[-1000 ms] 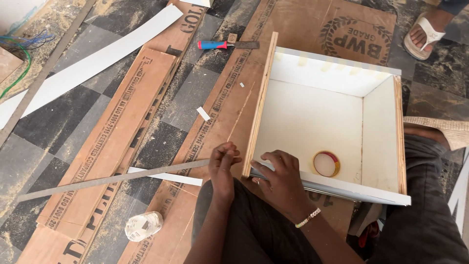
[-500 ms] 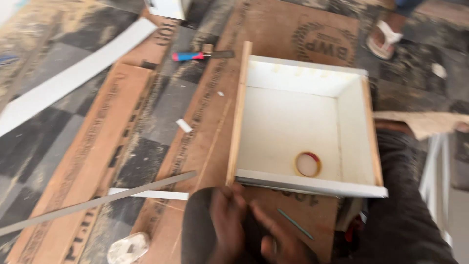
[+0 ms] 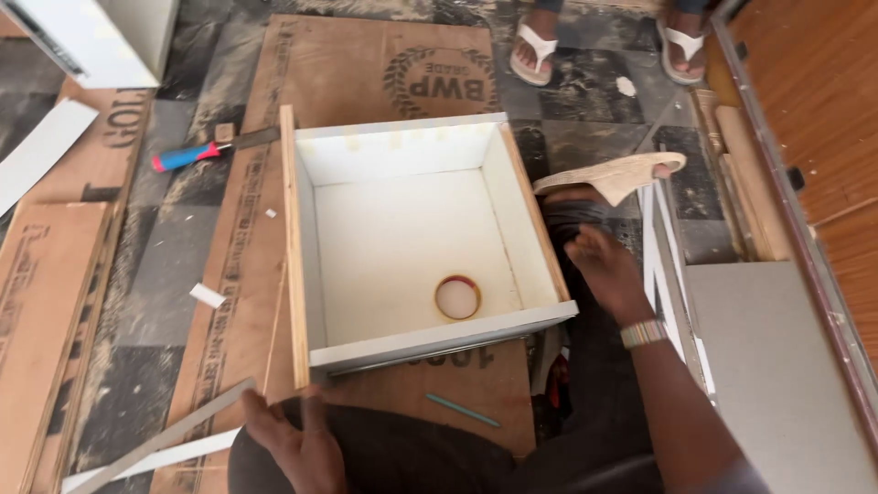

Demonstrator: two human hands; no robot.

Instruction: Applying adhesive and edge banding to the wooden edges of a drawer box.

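Open white drawer box on brown plywood sheet, floor of dark tiles. Left hand at near-left corner of box, fingers spread, gripping nothing. Right hand just right of box — loose, empty. Tape roll inside box; screwdriver left of it. Best steady box by both sides — judgement only.

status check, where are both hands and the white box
Left hand open, at the white box near corner. Right hand open, just off its right wall. Tape roll lying inside; thin strip by left hand.
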